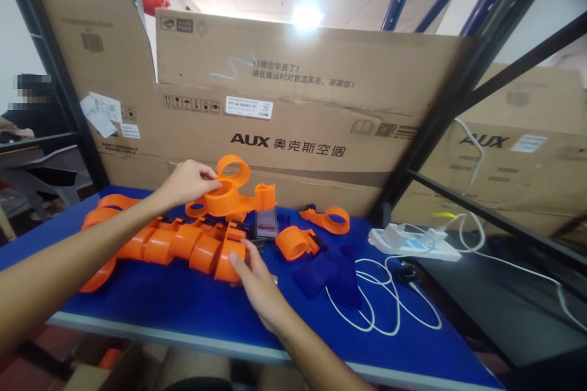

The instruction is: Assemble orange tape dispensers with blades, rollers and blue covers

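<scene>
My left hand (pixel 193 182) is raised over the table, thumb and fingers closed on the rim of an orange plastic tape dispenser (pixel 220 200). An open orange loop (pixel 233 171) rises just behind that rim; whether it belongs to the same piece I cannot tell. Below, a row of orange tape dispensers (pixel 158 247) with black parts lies side by side across the blue table (pixel 183 305). My right hand (pixel 257 281) grips the dispenser (pixel 229 261) at the row's right end, thumb on its ring and fingers partly hidden behind it.
Two more orange dispensers, one nearer (pixel 293 243) and one farther back (pixel 336 220), lie to the right. Nearby are dark blue cloth-like pieces (pixel 330 275), a phone-like object (pixel 266 223), a loose white cable (pixel 397 311) and a power strip (pixel 415 244). Cardboard (pixel 293 91) stands behind; a person sits far left.
</scene>
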Demonstrator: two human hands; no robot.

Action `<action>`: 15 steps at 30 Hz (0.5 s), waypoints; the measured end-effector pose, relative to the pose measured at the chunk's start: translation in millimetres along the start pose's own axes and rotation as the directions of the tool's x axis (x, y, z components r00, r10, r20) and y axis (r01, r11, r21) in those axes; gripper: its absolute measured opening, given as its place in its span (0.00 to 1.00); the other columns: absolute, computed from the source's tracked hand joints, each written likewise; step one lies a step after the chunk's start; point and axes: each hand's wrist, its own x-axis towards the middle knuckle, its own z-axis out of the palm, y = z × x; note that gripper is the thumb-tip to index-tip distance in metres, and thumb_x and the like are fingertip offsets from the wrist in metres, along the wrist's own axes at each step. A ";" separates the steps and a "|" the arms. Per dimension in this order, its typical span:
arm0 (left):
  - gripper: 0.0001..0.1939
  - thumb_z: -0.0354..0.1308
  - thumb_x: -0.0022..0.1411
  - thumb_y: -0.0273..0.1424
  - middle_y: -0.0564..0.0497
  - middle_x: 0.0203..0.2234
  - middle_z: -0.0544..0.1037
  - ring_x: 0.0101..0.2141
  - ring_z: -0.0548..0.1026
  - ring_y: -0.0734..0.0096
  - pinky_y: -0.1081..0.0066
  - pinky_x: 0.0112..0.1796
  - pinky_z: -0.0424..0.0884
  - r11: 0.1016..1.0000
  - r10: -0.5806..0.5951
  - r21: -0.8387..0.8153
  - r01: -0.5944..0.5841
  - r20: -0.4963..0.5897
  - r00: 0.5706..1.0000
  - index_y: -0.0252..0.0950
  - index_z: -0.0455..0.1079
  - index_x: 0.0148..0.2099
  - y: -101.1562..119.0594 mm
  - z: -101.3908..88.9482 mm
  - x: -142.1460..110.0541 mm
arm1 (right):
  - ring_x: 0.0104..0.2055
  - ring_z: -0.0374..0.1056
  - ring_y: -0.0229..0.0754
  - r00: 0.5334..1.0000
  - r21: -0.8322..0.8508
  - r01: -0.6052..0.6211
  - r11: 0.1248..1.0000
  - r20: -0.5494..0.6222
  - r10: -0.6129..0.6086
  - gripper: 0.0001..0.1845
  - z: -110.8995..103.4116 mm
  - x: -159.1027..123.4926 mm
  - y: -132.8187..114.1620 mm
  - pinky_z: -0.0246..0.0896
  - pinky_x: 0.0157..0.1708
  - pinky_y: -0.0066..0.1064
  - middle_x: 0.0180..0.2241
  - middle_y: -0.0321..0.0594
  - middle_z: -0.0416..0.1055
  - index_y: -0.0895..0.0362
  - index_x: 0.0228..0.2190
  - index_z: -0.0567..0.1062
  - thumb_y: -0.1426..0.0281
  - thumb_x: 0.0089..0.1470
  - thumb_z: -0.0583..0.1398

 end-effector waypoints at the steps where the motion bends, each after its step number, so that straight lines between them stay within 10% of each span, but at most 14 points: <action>1: 0.10 0.66 0.51 0.40 0.51 0.29 0.85 0.32 0.81 0.61 0.67 0.33 0.70 1.000 0.003 -0.008 -0.003 0.003 1.000 0.41 0.82 0.32 0.5 2.3 0.4 | 0.55 0.70 0.51 1.000 -0.010 0.008 1.000 -0.004 -0.008 0.40 1.3 3.1 2.4 0.67 0.53 0.42 0.61 0.47 0.69 0.51 0.67 0.59 0.50 0.60 0.62; 11: 0.09 0.65 0.53 0.39 0.50 0.28 0.84 0.32 0.79 0.61 0.67 0.32 0.68 0.997 0.064 -0.045 -0.062 0.048 0.997 0.40 0.81 0.31 3.4 20.8 -0.7 | 0.56 0.70 0.51 0.988 -0.105 0.125 0.987 -0.081 -0.134 0.37 -1.6 9.0 4.5 0.65 0.57 0.44 0.58 0.46 0.72 0.51 0.63 0.66 0.51 0.57 0.65; 15: 0.09 0.65 0.53 0.39 0.50 0.28 0.84 0.31 0.79 0.61 0.67 0.32 0.68 0.996 0.076 -0.059 -0.073 0.059 0.995 0.39 0.81 0.31 7.1 26.0 -2.9 | 0.44 0.75 0.48 0.985 -0.138 0.138 0.981 -0.085 -0.151 0.33 -19.2 -0.8 6.9 0.72 0.45 0.40 0.50 0.44 0.77 0.50 0.58 0.71 0.49 0.56 0.65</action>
